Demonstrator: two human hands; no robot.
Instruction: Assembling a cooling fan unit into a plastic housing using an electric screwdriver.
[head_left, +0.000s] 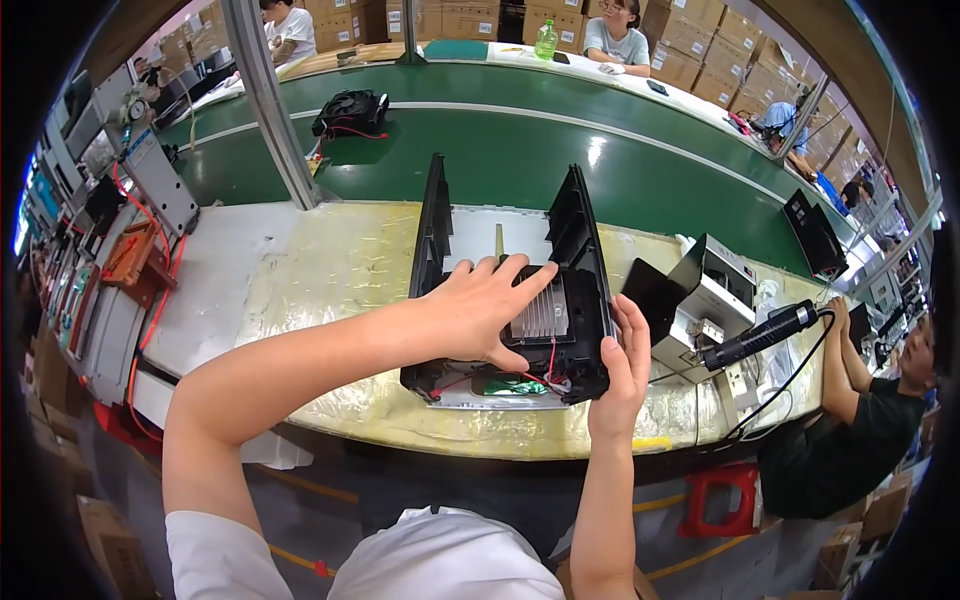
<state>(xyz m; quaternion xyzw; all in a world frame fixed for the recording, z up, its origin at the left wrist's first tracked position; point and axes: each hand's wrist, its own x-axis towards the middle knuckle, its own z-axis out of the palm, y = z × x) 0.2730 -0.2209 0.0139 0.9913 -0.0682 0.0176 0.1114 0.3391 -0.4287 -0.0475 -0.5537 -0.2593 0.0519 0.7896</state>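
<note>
A black plastic housing (583,236) with two tall side walls lies on the bench in front of me. Inside it sit a finned metal heat sink (541,316) and, at the near end, thin red wires (549,368). My left hand (478,312) rests across the heat sink area with its fingers spread, hiding part of what lies beneath. The thumb points toward the wires. Against the housing's near right side, my right hand (624,362) is curled, its fingers along the outer wall. A green board (508,384) shows at the near edge.
Right of the housing stands a black-and-white box-shaped device (708,290), with a black corded cylindrical tool (765,335) beside it. A black fan unit (352,113) sits on the green conveyor (450,150). A metal post (268,100) rises at left. A co-worker (850,430) sits at right.
</note>
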